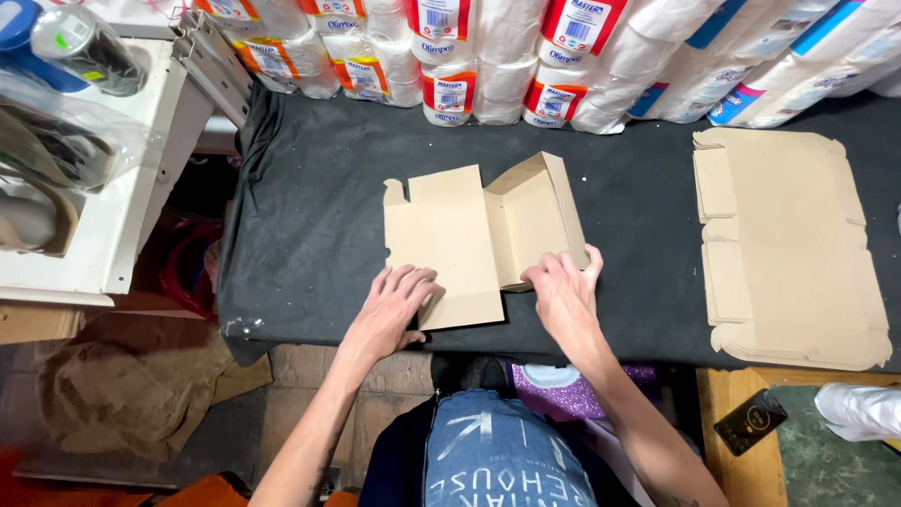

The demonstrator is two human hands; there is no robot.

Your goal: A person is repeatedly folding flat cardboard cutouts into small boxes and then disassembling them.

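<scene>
Head view: hands press half-folded cardboard box.

A table covered in black cloth is stretching across the middle of the frame. At its centre a half-folded cardboard box blank is lying on the cloth, its right part standing up as walls. A stack of flat cardboard blanks is sitting at the right side, well apart from it. Wrapped packs of paper rolls are lining the table's far edge along the top of the frame.
</scene>
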